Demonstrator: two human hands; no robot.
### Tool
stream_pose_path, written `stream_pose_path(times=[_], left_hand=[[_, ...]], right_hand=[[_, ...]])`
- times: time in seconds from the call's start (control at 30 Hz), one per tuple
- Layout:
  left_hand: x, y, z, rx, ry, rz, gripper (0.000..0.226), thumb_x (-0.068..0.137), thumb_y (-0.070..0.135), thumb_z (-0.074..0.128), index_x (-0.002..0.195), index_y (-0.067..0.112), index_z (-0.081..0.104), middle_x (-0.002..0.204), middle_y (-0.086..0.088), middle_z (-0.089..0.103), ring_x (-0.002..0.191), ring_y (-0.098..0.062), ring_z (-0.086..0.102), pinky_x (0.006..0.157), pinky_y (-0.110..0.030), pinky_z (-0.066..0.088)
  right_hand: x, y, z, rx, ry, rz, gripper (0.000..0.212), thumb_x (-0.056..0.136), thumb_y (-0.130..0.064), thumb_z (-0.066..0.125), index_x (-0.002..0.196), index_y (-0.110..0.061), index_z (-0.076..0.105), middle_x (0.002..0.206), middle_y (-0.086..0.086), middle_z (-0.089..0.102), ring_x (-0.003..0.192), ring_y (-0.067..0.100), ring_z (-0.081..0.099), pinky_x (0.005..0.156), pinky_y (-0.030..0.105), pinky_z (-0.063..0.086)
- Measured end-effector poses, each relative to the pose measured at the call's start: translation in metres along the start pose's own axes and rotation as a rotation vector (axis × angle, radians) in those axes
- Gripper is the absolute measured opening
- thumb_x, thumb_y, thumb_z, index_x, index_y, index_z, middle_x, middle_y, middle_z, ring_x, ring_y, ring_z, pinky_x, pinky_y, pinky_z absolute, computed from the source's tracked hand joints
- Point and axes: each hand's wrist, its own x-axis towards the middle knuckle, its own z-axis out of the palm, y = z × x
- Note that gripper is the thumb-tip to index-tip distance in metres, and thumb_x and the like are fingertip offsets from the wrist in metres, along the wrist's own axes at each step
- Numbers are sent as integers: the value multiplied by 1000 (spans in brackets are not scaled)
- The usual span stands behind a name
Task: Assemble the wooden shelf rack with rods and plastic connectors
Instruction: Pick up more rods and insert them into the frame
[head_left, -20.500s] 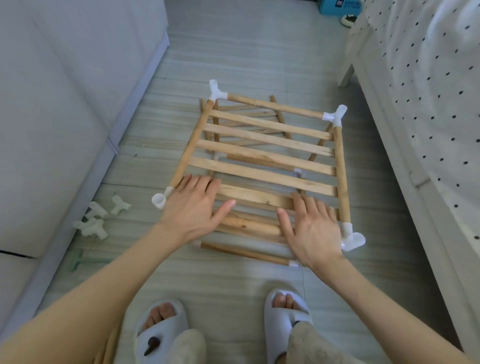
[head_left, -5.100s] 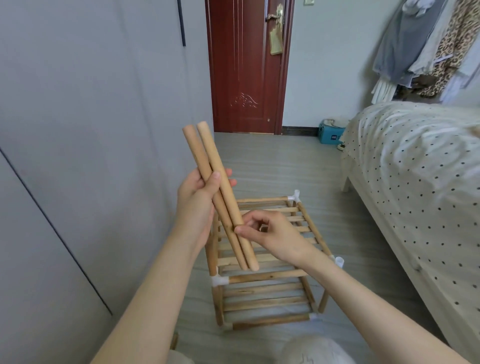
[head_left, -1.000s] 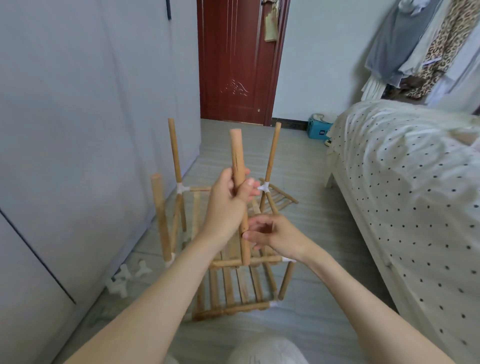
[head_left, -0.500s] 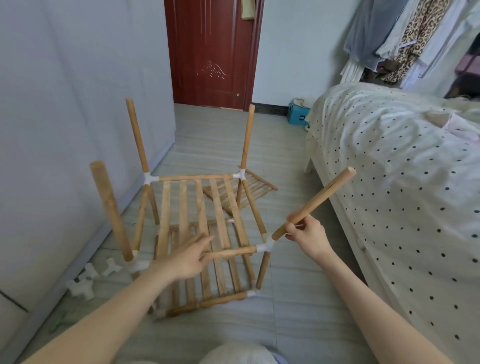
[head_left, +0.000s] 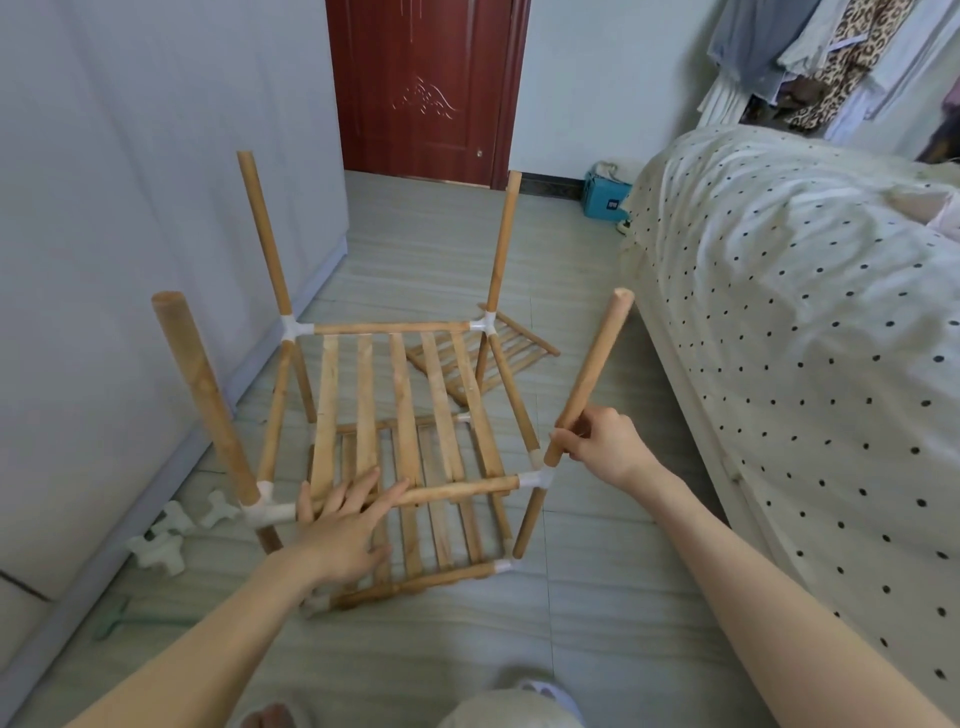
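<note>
The wooden rack stands on the floor with two slatted tiers joined by white plastic connectors. Three rods stick up from its upper corners: near left, far left and far right. My right hand grips a fourth wooden rod, tilted, with its lower end just above the near-right connector. My left hand rests with straight fingers on the front rail of the upper tier.
Several loose white connectors lie by the grey wall on the left. A spare slatted panel lies on the floor behind the rack. A dotted bed fills the right side. A red door is straight ahead.
The rod in my right hand has swung more upright and its lower end has come closer to the near-right connector. My left hand stays on the front rail.
</note>
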Motion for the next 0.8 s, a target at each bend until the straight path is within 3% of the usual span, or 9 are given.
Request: stream_pose_path(times=[0.23,0.33,0.47,0.57,0.7,0.8], left_hand=[[6,-7,8,-30,54,4,71,92,54,39,135,60,-17,155,14,-20,144,-20,-5,108,-57,-14],[7,-10,11,-33,66,19,72,92,54,38,128,63,-24,154,14,-21,143,-19,-7,107,-56,-16],[7,-12,10,-41,68,28,76,92,53,39,111,69,-33,154,13,-22,143,-19,-11,106,-55,-19],[6,-11,8,-39,59,27,77,92,52,40,112,67,-33,154,13,-23,143,-19,-15,105,-55,-21],[1,-12,6,-11,74,46,81,91,52,42,113,65,-35,154,12,-22,143,-20,-16,105,-54,-22],[-3,-13,4,11,84,48,78,91,51,42,126,64,-26,155,12,-20,143,-22,-15,106,-55,-22]], right_hand=[[3,7,7,-16,40,-13,16,86,-25,66,77,-19,54,72,-7,64,69,7,62,73,26,54],[3,12,11,-26,15,-30,13,89,-24,63,83,-15,57,76,-4,66,77,14,64,75,27,53],[10,12,5,-24,-88,-48,8,90,-23,60,87,-16,58,75,-10,64,78,9,62,79,24,51],[7,15,10,-19,-54,-51,10,90,-26,60,86,-18,57,77,-9,66,78,9,63,79,25,51],[-6,17,27,-13,75,-64,14,92,-32,56,86,-21,51,76,-9,64,71,6,59,64,9,42],[-20,17,35,15,123,-72,14,93,-34,54,87,-22,49,74,-10,63,66,3,56,57,5,40]])
